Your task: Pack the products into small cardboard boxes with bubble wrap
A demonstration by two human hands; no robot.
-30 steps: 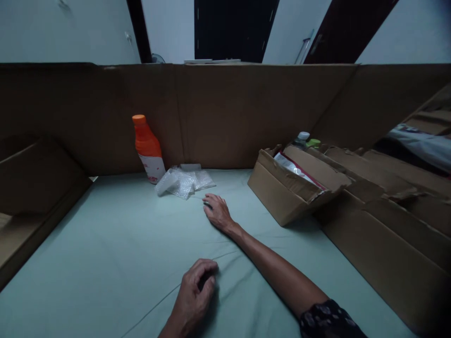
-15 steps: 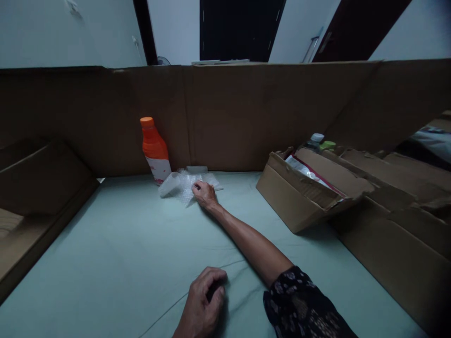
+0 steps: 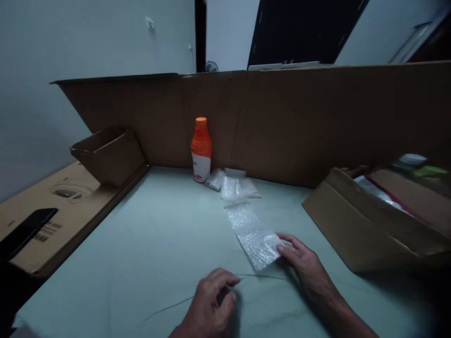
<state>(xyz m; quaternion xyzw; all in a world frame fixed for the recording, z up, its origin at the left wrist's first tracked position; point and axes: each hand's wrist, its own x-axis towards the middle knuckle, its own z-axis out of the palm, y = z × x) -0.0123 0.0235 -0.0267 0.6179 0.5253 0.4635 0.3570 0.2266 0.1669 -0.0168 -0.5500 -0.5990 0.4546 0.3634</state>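
Note:
A strip of clear bubble wrap (image 3: pixel 252 234) slants across the middle of the table, its near right edge pinched between the thumb and fingers of my right hand (image 3: pixel 306 265). My left hand (image 3: pixel 213 300) rests on the table at the front, fingers curved, with a gap to the thumb and nothing between them. More bubble wrap (image 3: pixel 232 187) lies in a pile beyond the strip. Beside that pile, against the cardboard wall, an orange bottle (image 3: pixel 201 148) with a white label stands upright.
A tall cardboard wall (image 3: pixel 282 122) closes off the back. At right stands an open cardboard box (image 3: pixel 366 225) with packets inside and bottle caps behind it. On the left, a small box (image 3: pixel 112 157) and a black phone (image 3: pixel 30 230) sit on a flat carton (image 3: pixel 21 197).
My right hand has drawn back from the pile towards me, bringing a strip of bubble wrap. The view has turned left, showing the phone. My left hand stays near the front.

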